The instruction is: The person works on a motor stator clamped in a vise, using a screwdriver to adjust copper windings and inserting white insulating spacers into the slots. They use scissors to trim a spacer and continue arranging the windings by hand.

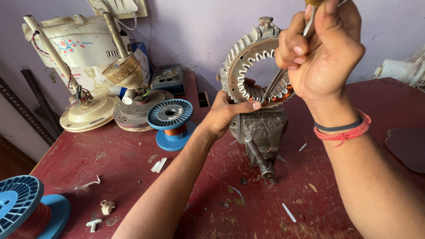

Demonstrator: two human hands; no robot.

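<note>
Head view: a ring-shaped motor stator [256, 62], partly wound with copper wire, stands upright clamped in a small metal vise [259, 132] on a worn red counter [133, 159]. The left hand [226, 113] steadies its lower rim, thumb touching the inner teeth, while the right hand [321, 48] is closed around a thin metal tool [276, 77] poking into the slots. A blue spool of copper wire [171, 121] sits just left of the vise.

the right hand [325, 53] hides the upper right of the stator ring [254, 62], and the tool's handle [315, 2] runs off the top edge. a blue wire spool [24, 208] is cropped at the lower left.
</note>
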